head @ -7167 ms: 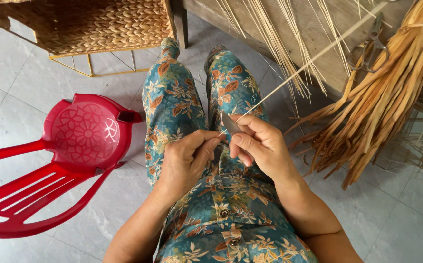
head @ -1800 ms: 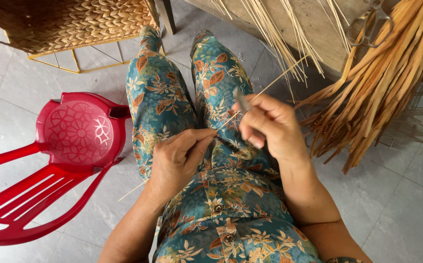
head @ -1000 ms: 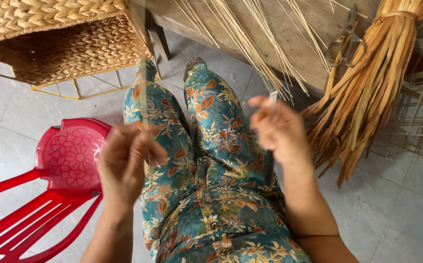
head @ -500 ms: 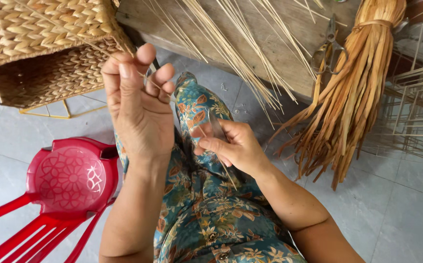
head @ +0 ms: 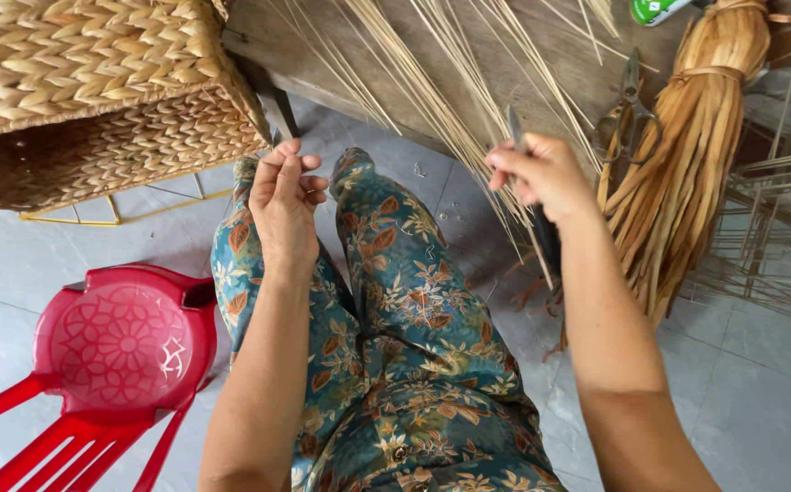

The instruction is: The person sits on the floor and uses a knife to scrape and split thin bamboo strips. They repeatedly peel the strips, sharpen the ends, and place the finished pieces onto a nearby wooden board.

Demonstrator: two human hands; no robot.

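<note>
Pinching fingertips shut, left hand (head: 284, 205) is raised over the lap, contents indiscernible; right hand (head: 541, 173) is closed on a dark-handled knife (head: 543, 232), kept beside pale reed strips (head: 432, 82).

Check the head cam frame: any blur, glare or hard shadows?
Head view: soft, even daylight, no glare, only faint shadows on the tile floor. Both the left hand and right hand look sharp. The thin pale straws are crisp. Wide-angle bending shows at the woven basket.
</note>
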